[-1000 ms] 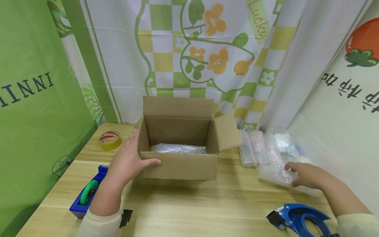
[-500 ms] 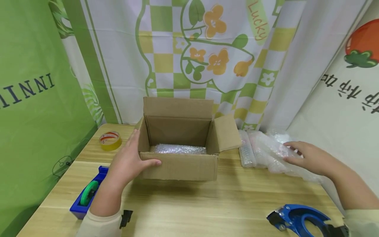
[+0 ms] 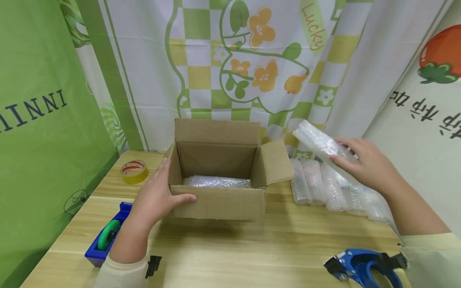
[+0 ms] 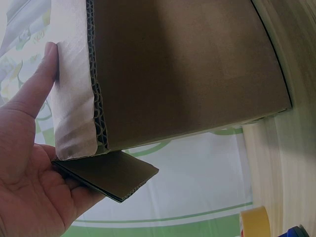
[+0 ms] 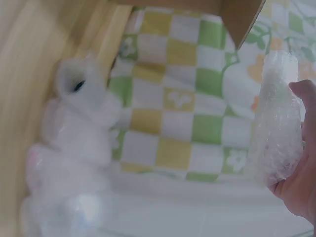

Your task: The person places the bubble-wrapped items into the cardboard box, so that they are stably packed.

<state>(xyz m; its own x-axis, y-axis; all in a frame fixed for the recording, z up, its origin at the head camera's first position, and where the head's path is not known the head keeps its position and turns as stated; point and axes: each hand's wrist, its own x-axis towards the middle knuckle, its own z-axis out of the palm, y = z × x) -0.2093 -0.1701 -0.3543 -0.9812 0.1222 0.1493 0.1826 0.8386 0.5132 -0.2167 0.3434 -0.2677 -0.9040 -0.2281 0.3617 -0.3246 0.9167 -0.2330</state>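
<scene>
Fingers of the right hand curl around a bubble-wrapped bundle, lifted clear of the table; the left hand grips the cardboard box corner, steadying it.

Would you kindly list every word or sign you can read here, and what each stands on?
"Lucky": on the green and yellow checked flowered curtain.
"INNI", mirrored, cut off at the frame's edge: on the green cloth backdrop.
Black Chinese characters on the white tomato banner: not legible.
Red print on the yellow tape roll: too small.
</scene>
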